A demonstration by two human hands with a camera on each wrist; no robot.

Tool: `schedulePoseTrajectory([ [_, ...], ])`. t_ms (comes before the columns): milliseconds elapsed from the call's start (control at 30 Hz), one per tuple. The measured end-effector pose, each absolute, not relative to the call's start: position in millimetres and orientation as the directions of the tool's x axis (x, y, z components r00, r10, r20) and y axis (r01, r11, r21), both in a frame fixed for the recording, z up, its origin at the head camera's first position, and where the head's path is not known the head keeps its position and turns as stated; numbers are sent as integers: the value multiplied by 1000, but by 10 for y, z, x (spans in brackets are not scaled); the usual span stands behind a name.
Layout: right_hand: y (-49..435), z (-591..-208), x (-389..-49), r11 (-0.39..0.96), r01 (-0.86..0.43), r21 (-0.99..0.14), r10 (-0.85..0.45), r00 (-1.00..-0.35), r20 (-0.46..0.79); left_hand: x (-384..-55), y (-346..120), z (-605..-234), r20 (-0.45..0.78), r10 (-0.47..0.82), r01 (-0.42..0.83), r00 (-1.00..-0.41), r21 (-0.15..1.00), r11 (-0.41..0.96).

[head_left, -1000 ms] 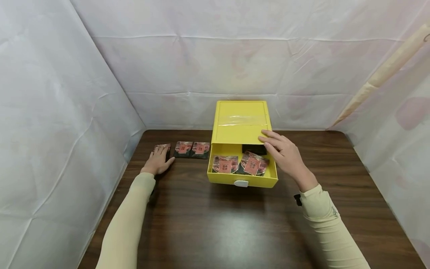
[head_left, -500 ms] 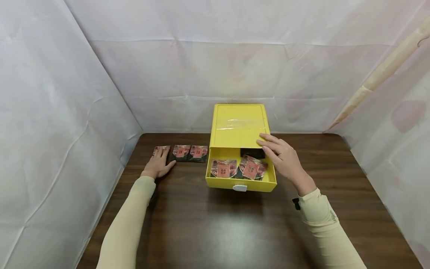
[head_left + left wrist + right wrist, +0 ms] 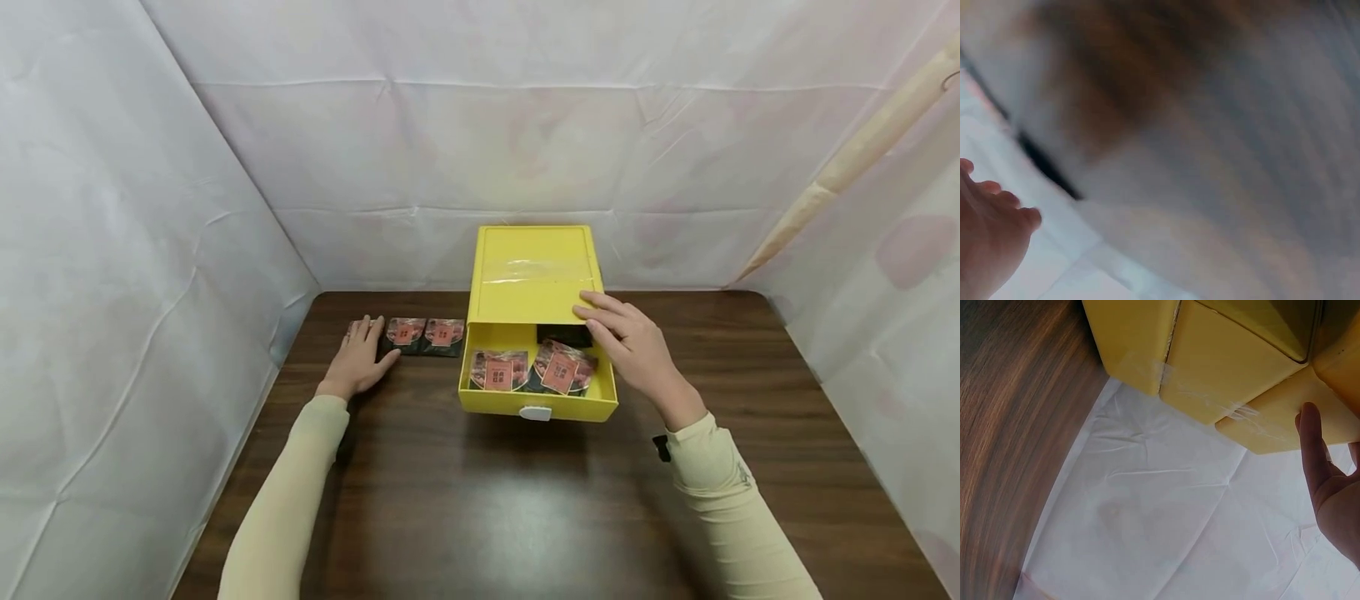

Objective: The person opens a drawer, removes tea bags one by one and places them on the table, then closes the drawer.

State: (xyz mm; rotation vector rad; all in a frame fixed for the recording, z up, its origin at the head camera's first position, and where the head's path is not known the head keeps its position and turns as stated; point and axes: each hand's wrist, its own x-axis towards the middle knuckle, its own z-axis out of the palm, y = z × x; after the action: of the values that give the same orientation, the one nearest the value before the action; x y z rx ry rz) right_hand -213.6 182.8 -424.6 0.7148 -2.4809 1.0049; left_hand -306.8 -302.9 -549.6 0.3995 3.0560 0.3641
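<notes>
My left hand (image 3: 360, 358) lies palm down at the table's far left, fingers extended over a small dark sachet (image 3: 352, 326) that they mostly cover. Beside it, two matching sachets with pink labels, one (image 3: 406, 333) near my thumb and another (image 3: 444, 335), lie in a row. My right hand (image 3: 632, 343) rests its fingertips on the front right corner of a yellow drawer box (image 3: 536, 258), thumb lower along the side. The drawer (image 3: 487, 402) is pulled out. Inside are two sachets, one flat (image 3: 500, 371) and one tilted (image 3: 560, 369).
A black item (image 3: 566, 335) sits deeper in the drawer, partly under the box top. A white knob (image 3: 536, 412) juts from the drawer front. Clear tape (image 3: 536, 268) crosses the box top. White cloth (image 3: 420, 150) hangs behind the brown wooden table (image 3: 450, 517).
My left hand has slid slightly right and forward, covering more of the leftmost sachet. My right hand stays at the box corner. The head view has shifted a little.
</notes>
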Motion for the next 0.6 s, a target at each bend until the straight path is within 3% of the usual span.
schedulePoseTrajectory([
  [167,1846,-4235,-2134,621,-578,-529,-313,-802,508,-2892,-2731,-5048,209,272,318,-939,230,920],
  [367,1837,-4248,-2133,623,-576,-529,-317,-805,502,-2383,-2254,-4237,529,408,499,-744,34,866],
  [500,1830,-4240,-2133,620,-582,-526,-318,-800,509,-2028,-1954,-3790,565,509,592,-649,-45,805],
  [600,1830,-4237,-2133,617,-583,-528,-316,-798,513,-1849,-1738,-3523,501,583,635,-640,-83,768],
])
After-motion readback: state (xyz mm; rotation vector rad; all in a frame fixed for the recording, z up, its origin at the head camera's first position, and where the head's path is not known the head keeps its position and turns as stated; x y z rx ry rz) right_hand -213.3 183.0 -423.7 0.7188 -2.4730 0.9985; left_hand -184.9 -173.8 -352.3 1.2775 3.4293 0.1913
